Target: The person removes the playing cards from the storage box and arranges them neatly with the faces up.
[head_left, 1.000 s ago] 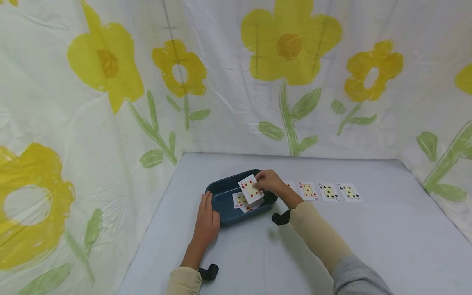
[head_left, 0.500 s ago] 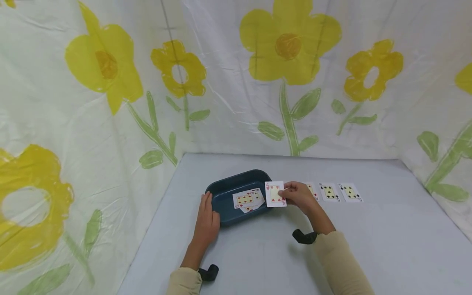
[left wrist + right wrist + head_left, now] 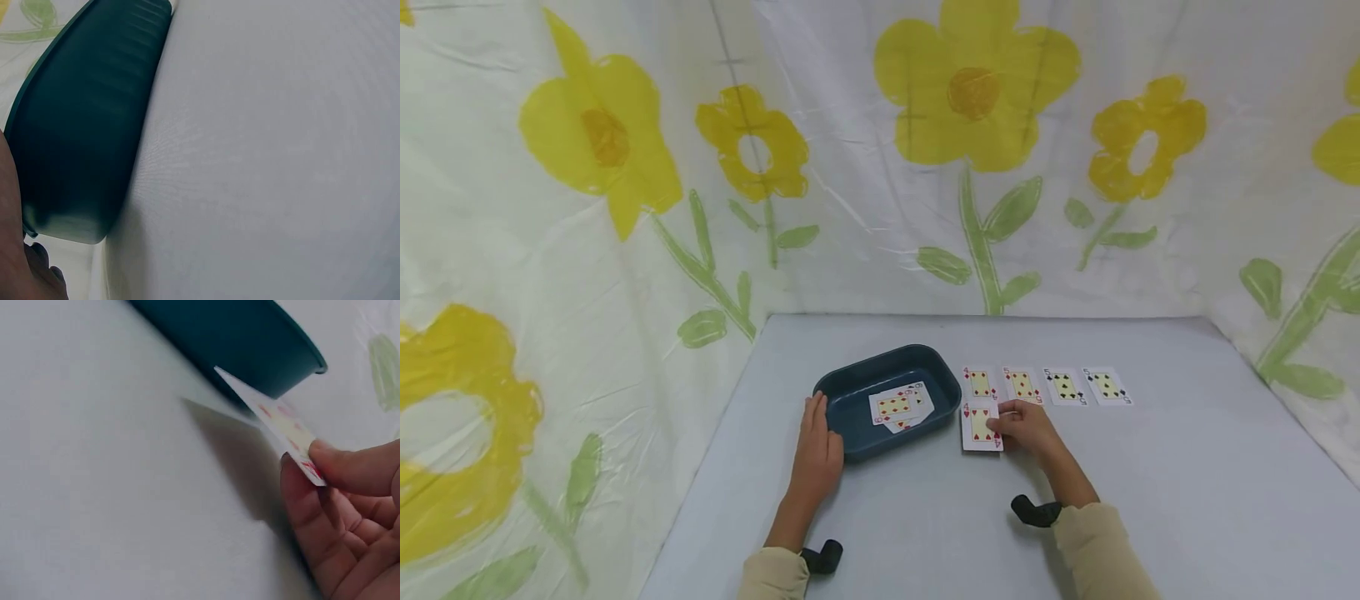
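My right hand (image 3: 1028, 427) pinches a four of hearts playing card (image 3: 977, 427) between thumb and fingers. In the right wrist view the card (image 3: 275, 422) is tilted, its shadow falling on the table beneath. My left hand (image 3: 817, 457) lies along the left end of a dark teal tray (image 3: 848, 374), fingers fairly straight against its side. Several face-up cards overlap in the tray, a six of diamonds (image 3: 893, 407) among them. Beyond the held card, a four of diamonds (image 3: 979, 383) heads a row on the table. A five of diamonds (image 3: 1022, 385) lies beside it.
Two black-suited fives, one card (image 3: 1065, 387) and another card (image 3: 1107, 386), extend the row to the right. The pale table (image 3: 925, 525) meets a white curtain (image 3: 850, 250) with painted yellow flowers at the back and sides.
My right hand has carried the four of hearts out from above the tray, rightward and then nearer to me, below the row. The left hand has stayed at the tray.
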Available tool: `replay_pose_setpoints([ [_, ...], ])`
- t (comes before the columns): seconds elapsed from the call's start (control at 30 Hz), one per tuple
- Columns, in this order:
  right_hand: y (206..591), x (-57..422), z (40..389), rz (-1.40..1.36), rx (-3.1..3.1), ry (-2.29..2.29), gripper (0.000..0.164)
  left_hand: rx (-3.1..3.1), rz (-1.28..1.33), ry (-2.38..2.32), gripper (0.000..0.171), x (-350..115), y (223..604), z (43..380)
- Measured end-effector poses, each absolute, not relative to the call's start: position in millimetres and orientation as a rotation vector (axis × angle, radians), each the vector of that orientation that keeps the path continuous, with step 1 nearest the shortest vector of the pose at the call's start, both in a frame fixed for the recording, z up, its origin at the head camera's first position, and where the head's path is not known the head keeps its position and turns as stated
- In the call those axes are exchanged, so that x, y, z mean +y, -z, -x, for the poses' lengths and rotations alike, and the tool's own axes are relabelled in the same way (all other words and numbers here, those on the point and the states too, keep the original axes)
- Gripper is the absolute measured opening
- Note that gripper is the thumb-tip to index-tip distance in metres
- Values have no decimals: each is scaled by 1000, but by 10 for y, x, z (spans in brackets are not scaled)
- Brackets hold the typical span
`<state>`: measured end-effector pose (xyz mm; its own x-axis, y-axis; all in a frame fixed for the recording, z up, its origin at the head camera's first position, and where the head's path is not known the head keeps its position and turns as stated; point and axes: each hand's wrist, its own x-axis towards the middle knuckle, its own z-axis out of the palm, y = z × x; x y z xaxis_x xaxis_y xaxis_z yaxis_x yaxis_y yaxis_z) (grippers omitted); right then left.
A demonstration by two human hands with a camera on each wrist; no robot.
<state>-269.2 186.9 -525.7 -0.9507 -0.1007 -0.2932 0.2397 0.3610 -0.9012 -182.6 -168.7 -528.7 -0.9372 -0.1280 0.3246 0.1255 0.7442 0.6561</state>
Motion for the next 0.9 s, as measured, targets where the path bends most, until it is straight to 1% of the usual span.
replay_pose_setpoints([
  [0.07,5290,1855,2666,-135,2340,1599,40,-2593,2,1014,60,-1684,5294,1826],
  [0.17,5299,1843,2625,-126,2385,1535,40,-2602,-1,1021,60,-1679,5314,1820],
  [0.43,5203,1854,2575,-101,2566,1304,48,-2597,2,1019,60,-1674,5324,1813],
  [0.7,5166,1818,2616,-90,2721,1035,55,-2592,8,1014,59,-1685,5274,1828],
  [0.9,5150,1797,2619,-112,2737,986,56,-2591,0,1022,59,-1688,5271,1826],
])
